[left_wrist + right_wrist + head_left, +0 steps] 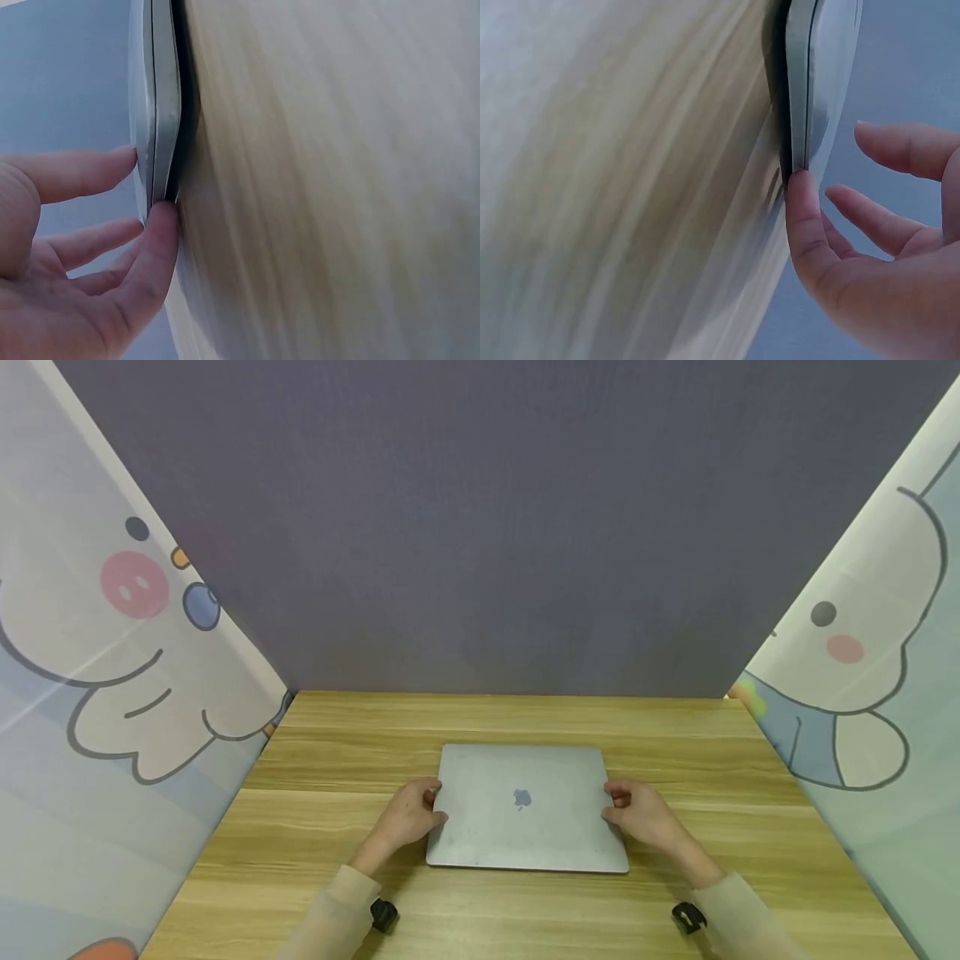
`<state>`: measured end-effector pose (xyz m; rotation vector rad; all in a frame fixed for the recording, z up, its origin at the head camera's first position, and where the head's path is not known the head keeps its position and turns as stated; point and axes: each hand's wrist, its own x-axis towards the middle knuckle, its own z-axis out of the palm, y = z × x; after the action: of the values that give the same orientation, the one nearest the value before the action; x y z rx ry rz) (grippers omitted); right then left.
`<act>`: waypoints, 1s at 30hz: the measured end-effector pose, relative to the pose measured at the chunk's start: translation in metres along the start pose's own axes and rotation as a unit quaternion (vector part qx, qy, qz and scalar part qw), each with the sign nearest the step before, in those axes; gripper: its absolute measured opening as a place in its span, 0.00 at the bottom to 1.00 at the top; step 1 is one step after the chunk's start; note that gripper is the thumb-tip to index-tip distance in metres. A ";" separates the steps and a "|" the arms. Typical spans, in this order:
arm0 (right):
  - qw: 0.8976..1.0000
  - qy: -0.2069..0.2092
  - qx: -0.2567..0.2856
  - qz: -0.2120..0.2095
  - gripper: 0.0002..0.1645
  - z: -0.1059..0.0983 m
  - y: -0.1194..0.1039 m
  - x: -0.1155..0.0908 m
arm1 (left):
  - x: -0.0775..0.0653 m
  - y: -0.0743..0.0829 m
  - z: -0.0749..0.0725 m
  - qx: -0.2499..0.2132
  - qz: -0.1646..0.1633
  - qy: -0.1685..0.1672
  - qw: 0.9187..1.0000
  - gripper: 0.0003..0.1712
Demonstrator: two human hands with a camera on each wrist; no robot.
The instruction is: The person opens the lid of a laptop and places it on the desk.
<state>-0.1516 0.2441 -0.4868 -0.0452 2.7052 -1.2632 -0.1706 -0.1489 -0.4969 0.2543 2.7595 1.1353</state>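
Observation:
A closed silver laptop with a dark apple logo lies flat at the wooden table's middle. At its left edge, my left hand grips it. The left wrist view shows the thumb against the lid and a fingertip at the underside. My right hand holds the opposite edge, a bent finger touching the lower rim. Its thumb is held over the lid with a small gap in the right wrist view. A dark shadow line runs beneath the laptop.
The wooden table meets a dark grey panel at the back. Cartoon-printed cloths flank both sides. Black wrist devices show below both sleeves.

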 end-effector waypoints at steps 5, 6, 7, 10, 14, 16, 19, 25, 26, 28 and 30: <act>1.000 0.007 -0.026 -0.013 0.27 0.000 -0.004 -0.005 | -0.003 0.002 -0.001 0.045 0.019 -0.010 0.999 0.29; 0.999 0.008 -0.031 -0.017 0.27 0.000 -0.006 -0.006 | -0.004 0.003 -0.001 0.058 0.025 -0.014 0.998 0.29; 0.999 0.009 -0.034 -0.021 0.27 0.000 -0.007 -0.008 | -0.006 0.003 -0.002 0.071 0.031 -0.017 0.997 0.29; 0.998 0.007 -0.045 -0.043 0.26 0.001 -0.012 -0.012 | -0.010 0.003 -0.002 0.118 0.051 -0.021 0.991 0.29; 0.996 0.004 -0.058 -0.074 0.23 0.004 -0.019 -0.017 | -0.018 0.003 -0.004 0.163 0.068 -0.038 0.983 0.35; 0.994 0.006 -0.070 -0.086 0.22 0.006 -0.023 -0.019 | -0.021 0.003 -0.005 0.182 0.073 -0.053 0.979 0.39; 0.989 0.010 -0.101 -0.105 0.20 0.012 -0.027 -0.021 | -0.025 0.003 -0.008 0.205 0.085 -0.078 0.972 0.45; 0.978 -0.009 -0.159 -0.136 0.21 0.026 -0.035 -0.026 | -0.030 0.002 -0.012 0.216 0.080 -0.117 0.966 0.59; 0.975 -0.016 -0.167 -0.146 0.22 0.028 -0.037 -0.028 | -0.030 0.002 -0.012 0.217 0.074 -0.122 0.966 0.61; 0.968 -0.032 -0.182 -0.169 0.24 0.032 -0.040 -0.031 | -0.031 0.001 -0.013 0.222 0.062 -0.130 0.964 0.63; 0.961 -0.039 -0.194 -0.192 0.26 0.036 -0.043 -0.034 | -0.031 0.001 -0.012 0.229 0.050 -0.136 0.962 0.65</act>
<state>-0.1144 0.1922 -0.4729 -0.6768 2.9183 -0.7569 -0.1428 -0.1634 -0.4855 0.5606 2.7390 0.4156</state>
